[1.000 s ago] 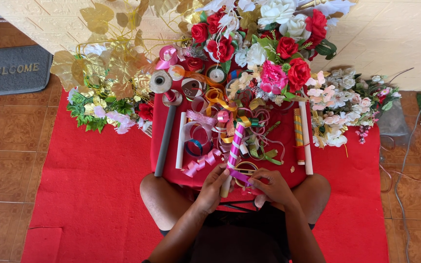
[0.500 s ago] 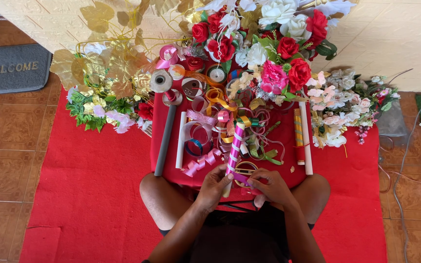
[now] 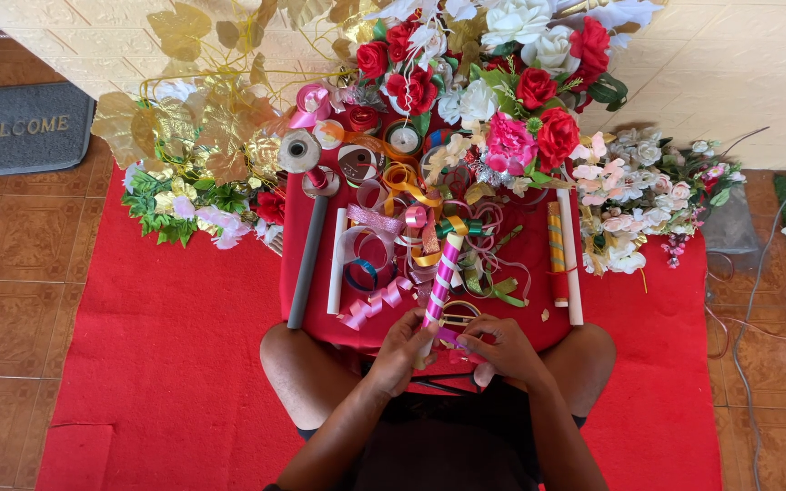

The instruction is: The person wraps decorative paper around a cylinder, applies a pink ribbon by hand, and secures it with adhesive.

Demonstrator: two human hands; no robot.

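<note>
My fingertips are hard to make out, since both hands meet at the near edge of the low red table and cover each other. My left hand is closed around the lower end of a pink-and-white striped tube, which slants up and away from me over the tabletop. My right hand is curled, pinching something small and purple at the tube's base; I cannot tell what it is. Just beyond my knuckles lies a pair of scissors, half hidden. Curly satin ribbons in pink, gold and blue tangle across the cloth. A long grey matte tube lies to the left, beside a white one. Stiff fabric roses, red and white, crowd the far edge, their tops cut off. Gold leaves spread on the left. A red mat covers the tiled floor.
</note>
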